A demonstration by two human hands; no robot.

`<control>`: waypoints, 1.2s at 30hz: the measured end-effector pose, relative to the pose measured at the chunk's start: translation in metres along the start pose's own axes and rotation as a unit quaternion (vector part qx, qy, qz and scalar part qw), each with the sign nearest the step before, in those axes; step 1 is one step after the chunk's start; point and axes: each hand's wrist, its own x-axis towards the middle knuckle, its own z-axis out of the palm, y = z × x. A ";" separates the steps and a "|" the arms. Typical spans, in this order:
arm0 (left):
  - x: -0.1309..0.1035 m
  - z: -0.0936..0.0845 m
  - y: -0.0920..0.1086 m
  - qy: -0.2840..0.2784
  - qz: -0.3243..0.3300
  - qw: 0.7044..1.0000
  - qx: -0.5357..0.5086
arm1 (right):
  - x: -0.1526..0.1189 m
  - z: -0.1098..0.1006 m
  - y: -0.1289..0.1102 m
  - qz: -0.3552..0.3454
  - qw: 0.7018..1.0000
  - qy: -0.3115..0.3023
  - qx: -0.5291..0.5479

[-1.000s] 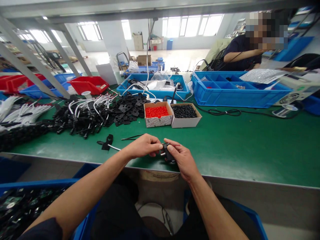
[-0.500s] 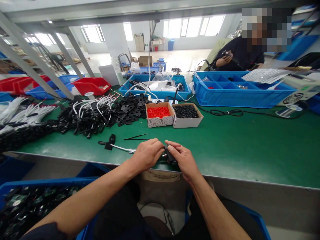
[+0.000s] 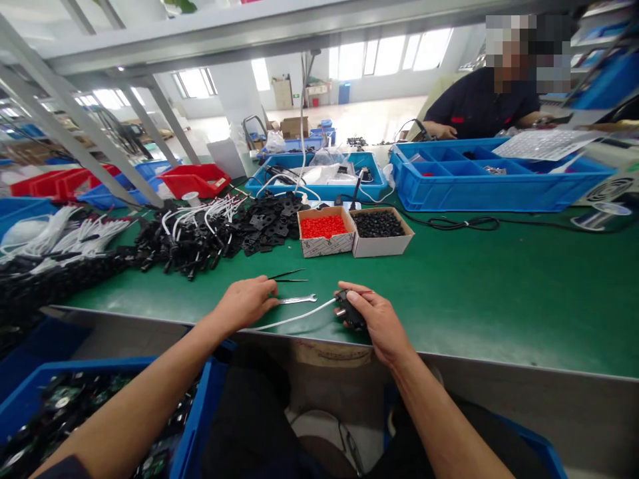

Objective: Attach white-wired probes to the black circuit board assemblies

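My right hand (image 3: 377,319) grips a black plastic housing (image 3: 352,311) with a metal stub on its side. A white cable (image 3: 299,319) runs from the housing down to the left, passing behind my left wrist. A thin red wire end shows by the right fingers. My left hand (image 3: 247,303) is low over the table with its fingers curled; what they hold, if anything, is hidden. Beside its fingertips lie an open-end wrench (image 3: 299,299) and black tweezers (image 3: 289,274), whose rear end the hand covers.
Behind are boxes of red caps (image 3: 327,249) and black caps (image 3: 382,247). Black plates (image 3: 272,219) and cabled parts (image 3: 187,239) are heaped left. Blue bins (image 3: 494,193) line the back; a person (image 3: 479,106) sits beyond. A blue crate (image 3: 200,412) of parts stands below left.
My left hand has moved left, away from the housing, over where a black cabled piece lay. The wrench and cable now show between my hands. The view has shifted slightly.
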 end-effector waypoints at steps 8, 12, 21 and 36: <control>0.010 0.012 0.011 0.009 0.025 0.997 0.066 | -0.003 0.002 0.000 0.010 1.000 -0.008 -0.010; 0.011 0.015 0.017 0.000 0.019 0.998 0.063 | -0.004 0.002 -0.001 0.010 1.000 -0.001 0.006; 0.006 0.027 0.025 0.001 0.043 0.997 -0.066 | -0.007 0.002 -0.005 0.018 0.998 -0.008 0.062; -0.005 0.036 0.087 -0.076 0.016 0.782 -0.618 | -0.013 0.011 -0.005 0.008 0.986 -0.031 0.165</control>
